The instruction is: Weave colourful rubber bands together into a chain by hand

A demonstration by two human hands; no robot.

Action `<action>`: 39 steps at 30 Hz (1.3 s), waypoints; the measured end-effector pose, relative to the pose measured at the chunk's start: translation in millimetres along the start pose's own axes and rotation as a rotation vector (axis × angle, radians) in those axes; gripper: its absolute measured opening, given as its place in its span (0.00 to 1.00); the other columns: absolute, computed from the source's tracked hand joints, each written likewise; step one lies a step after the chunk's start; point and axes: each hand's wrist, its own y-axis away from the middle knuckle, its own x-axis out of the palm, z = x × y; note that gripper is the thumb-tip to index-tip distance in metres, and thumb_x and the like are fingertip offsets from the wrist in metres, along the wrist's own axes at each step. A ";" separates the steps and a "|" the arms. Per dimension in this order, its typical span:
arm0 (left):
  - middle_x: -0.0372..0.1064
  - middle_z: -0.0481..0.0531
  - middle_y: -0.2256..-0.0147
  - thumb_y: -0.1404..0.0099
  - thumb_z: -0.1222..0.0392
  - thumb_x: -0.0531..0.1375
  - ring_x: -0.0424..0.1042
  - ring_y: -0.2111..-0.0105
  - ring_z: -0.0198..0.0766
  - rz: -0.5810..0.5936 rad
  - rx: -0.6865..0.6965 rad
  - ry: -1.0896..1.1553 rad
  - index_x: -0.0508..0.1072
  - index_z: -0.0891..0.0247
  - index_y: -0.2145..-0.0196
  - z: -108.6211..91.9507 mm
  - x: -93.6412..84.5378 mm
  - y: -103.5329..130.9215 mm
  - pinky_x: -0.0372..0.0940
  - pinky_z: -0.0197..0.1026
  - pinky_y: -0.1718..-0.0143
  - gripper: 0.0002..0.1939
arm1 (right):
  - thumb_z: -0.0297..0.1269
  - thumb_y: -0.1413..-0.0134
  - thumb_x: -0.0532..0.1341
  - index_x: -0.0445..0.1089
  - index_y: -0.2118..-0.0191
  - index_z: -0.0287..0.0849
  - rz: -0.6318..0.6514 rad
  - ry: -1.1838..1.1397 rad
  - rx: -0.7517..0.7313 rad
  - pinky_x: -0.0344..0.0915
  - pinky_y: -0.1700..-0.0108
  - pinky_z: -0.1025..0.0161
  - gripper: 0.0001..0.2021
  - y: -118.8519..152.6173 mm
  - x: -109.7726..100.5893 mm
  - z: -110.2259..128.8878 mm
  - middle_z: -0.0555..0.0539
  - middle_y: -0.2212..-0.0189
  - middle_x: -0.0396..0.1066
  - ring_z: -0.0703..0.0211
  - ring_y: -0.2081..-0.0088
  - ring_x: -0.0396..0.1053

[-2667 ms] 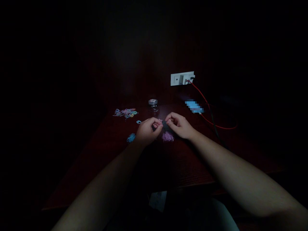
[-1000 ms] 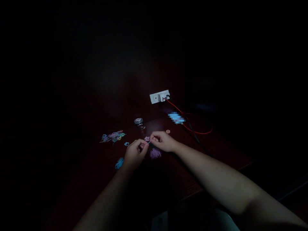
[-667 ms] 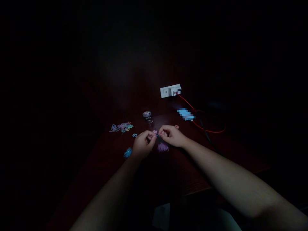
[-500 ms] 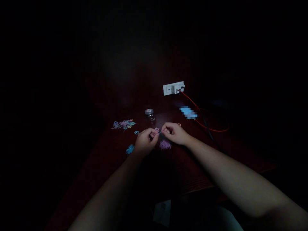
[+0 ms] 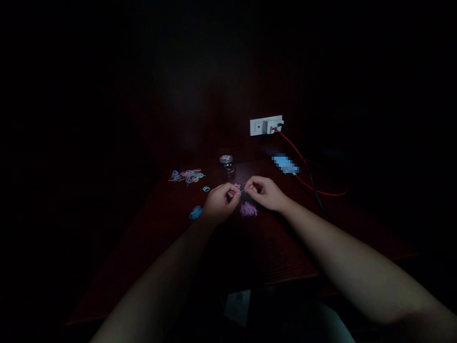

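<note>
My left hand (image 5: 223, 201) and my right hand (image 5: 263, 192) meet above the dark red table (image 5: 285, 247), fingertips pinched on a small blue-green band (image 5: 243, 190) between them. Just below the fingers lies a pile of purple bands (image 5: 248, 209). A pile of blue bands (image 5: 195, 212) rests left of my left hand. Farther back at the left is a mixed-colour pile of bands (image 5: 186, 176), and a single light-blue band (image 5: 206, 189) lies to its right. Pink bands (image 5: 237, 186) show partly behind my left fingertips.
A small clear jar with a lid (image 5: 226, 162) stands behind my hands. At the right, a pixelated blue object (image 5: 285, 163) lies by a red cable (image 5: 321, 192). A white wall socket (image 5: 257, 127) holds plugs. Below the table edge a pale sheet (image 5: 237, 307) shows.
The view has shifted slightly, so the things on the table appear a little higher and farther right. Both hands still pinch the small band between them.
</note>
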 end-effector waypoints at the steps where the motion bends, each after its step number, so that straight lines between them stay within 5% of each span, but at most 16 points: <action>1: 0.72 0.49 0.70 0.39 0.60 0.58 0.69 0.71 0.33 -0.006 -0.004 -0.003 0.72 0.62 0.68 0.2 -0.2 -0.1 0.64 0.35 0.69 0.04 | 0.38 0.49 0.60 0.67 0.69 0.37 0.006 -0.011 -0.002 0.52 0.76 0.68 0.08 0.3 -0.1 0.1 0.54 0.80 0.58 0.68 0.78 0.53; 39: 0.73 0.49 0.69 0.41 0.58 0.61 0.71 0.70 0.34 0.031 -0.012 0.006 0.73 0.62 0.66 0.5 1.3 1.1 0.67 0.35 0.67 0.06 | 0.35 0.50 0.60 0.65 0.72 0.38 0.013 0.026 -0.024 0.52 0.75 0.68 0.05 0.7 0.3 3.4 0.54 0.80 0.58 0.68 0.78 0.55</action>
